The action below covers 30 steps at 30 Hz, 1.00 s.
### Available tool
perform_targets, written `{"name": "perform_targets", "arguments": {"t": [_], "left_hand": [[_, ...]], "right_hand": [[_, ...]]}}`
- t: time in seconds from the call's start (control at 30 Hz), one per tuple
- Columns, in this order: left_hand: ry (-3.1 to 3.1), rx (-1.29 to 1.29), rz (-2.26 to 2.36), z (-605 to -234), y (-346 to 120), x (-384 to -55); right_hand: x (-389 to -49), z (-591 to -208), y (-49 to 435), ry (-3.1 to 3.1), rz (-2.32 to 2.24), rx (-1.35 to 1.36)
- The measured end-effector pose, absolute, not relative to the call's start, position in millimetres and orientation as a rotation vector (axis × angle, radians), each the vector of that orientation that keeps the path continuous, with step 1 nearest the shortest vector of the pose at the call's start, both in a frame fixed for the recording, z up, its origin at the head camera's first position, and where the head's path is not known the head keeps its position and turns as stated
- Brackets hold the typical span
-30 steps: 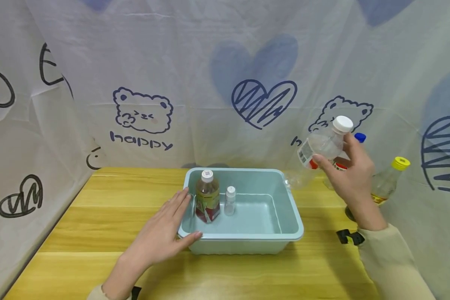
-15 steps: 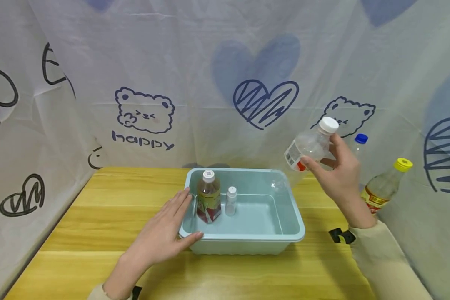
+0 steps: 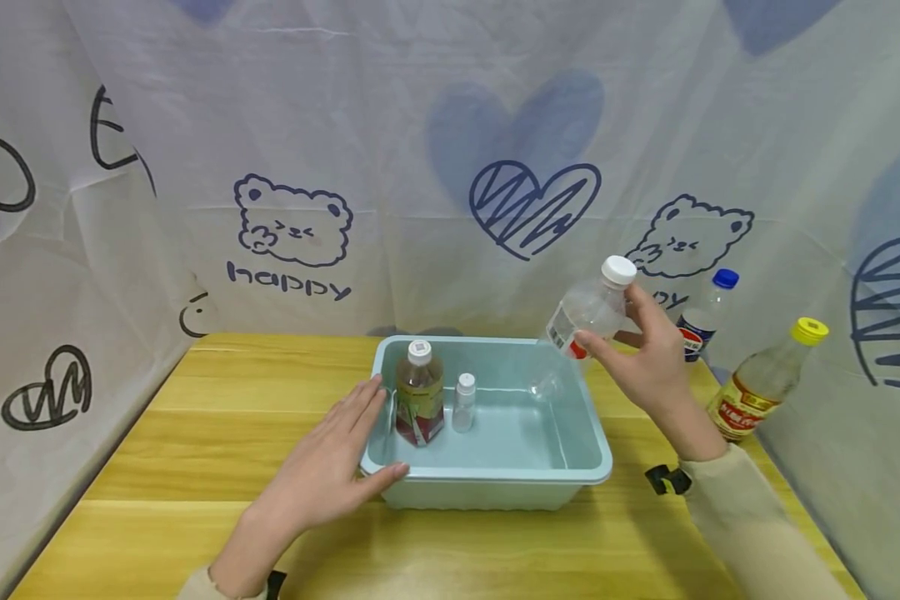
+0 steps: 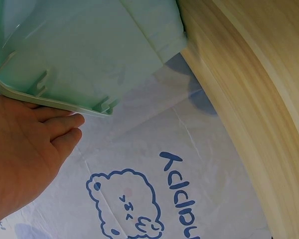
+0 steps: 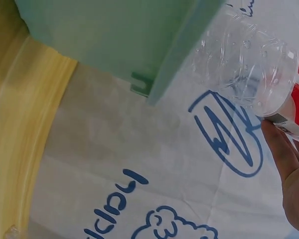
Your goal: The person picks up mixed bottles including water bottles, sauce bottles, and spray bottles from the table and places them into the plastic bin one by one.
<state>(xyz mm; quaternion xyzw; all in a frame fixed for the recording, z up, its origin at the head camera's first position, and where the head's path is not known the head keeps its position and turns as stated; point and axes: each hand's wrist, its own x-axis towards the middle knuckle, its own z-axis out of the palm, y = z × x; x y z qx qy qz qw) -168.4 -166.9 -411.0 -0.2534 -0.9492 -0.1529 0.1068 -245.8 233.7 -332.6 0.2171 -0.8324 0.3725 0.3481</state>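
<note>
My right hand [image 3: 641, 354] grips a clear plastic bottle [image 3: 588, 312] with a white cap, tilted over the right back part of a light green plastic basin [image 3: 487, 473]. In the right wrist view, the fingers touch the bottle [image 5: 249, 64] near its red and white label. My left hand [image 3: 326, 454] lies with straight fingers along the basin's left rim; the left wrist view has the fingers of that hand [image 4: 32, 142] against the rim's underside. Inside the basin stand a white-capped drink bottle [image 3: 420, 400] with a green and red label and a small clear bottle [image 3: 463, 404].
Right of the basin, a blue-capped cola bottle [image 3: 701, 321] and a yellow-capped glass bottle [image 3: 761, 387] stand on the wooden table [image 3: 195, 425]. A printed cloth [image 3: 420, 267] hangs behind the table and at both sides.
My right hand has carried the clear bottle leftward and a little down, from beside the basin to above it. The left hand stays at the rim.
</note>
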Motion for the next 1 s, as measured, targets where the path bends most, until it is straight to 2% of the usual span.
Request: {"name": "perform_targets", "arguments": {"t": [1.0], "left_hand": [[-2.802,-0.74,-0.465,-409.2,-165.7,-168.5]], "right_hand": [[-261.0,-368.9,201.0,-2.445,1.121,0.72]]}}
